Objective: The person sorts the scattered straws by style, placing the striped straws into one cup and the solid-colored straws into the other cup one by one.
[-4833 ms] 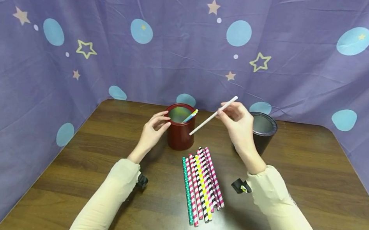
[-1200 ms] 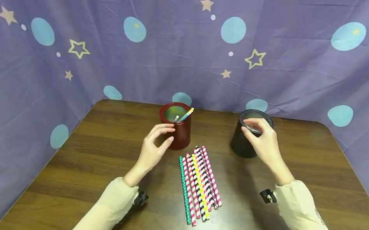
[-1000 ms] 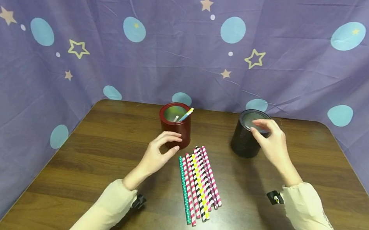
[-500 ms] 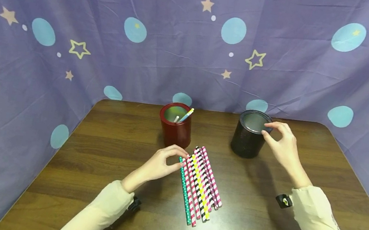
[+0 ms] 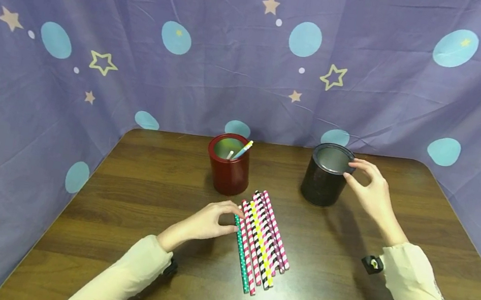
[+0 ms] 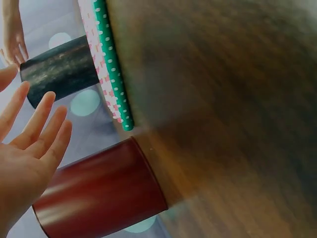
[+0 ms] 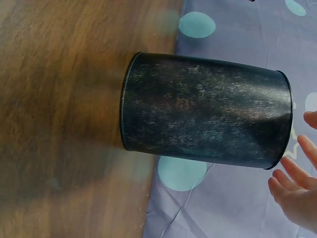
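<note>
My left hand [image 5: 211, 221] hovers at the left side of the row of paper straws [image 5: 261, 240], nearest the green dotted straw [image 5: 242, 258]. Its fingers are spread and hold nothing, as the left wrist view shows of the hand [image 6: 29, 153]. At the right rim of the black can [image 5: 322, 182] is my right hand [image 5: 370, 191], thumb and fingers apart; whether the fingertips touch the rim I cannot tell. The red can [image 5: 230, 174] stands behind the straws, with a blue-and-yellow straw [image 5: 242, 149] and a white straw [image 5: 229, 155] leaning inside.
Both cans stand upright near the back edge of the brown wooden table [image 5: 149, 173]. Behind it hangs a purple curtain [image 5: 235, 57] printed with stars and blue spots. The black can's visible inside [image 5: 332, 159] is grey.
The white straw went from my right hand into the red can. Since then my left hand has come down from that can to the straws, and my right hand has shifted right along the black can.
</note>
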A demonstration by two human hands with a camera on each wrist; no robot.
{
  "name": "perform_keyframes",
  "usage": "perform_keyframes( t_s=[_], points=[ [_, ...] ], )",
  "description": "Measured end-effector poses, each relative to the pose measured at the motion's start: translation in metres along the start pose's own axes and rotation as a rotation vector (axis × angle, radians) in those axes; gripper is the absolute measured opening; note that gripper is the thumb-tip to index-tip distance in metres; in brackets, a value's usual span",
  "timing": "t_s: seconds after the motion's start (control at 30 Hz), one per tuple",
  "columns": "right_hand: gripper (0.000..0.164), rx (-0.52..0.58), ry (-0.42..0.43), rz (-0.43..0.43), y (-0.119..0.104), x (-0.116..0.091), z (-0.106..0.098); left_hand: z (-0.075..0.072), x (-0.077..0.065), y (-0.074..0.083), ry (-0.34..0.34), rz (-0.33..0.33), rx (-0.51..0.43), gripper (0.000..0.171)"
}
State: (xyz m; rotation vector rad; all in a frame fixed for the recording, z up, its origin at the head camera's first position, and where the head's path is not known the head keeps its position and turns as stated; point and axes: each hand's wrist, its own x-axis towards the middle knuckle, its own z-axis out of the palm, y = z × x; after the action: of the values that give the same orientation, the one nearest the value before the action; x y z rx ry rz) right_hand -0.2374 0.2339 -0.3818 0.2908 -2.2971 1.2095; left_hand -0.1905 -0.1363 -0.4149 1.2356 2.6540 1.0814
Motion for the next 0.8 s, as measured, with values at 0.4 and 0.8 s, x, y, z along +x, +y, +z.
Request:
perform_keyframes(
  t_s=[0.4,0.8],
  points=[
    [0.027,0.102,-0.026,0.061,-0.006,-0.004,-0.001,0.006,-0.002,-0.006,-0.098,-0.021,0.024,0.025],
    [0.022,0.224,0.001,0.075,-0.016,-0.007,0.002,0.014,-0.003,-0.011,-0.194,-0.035,0.074,0.025]
  ],
)
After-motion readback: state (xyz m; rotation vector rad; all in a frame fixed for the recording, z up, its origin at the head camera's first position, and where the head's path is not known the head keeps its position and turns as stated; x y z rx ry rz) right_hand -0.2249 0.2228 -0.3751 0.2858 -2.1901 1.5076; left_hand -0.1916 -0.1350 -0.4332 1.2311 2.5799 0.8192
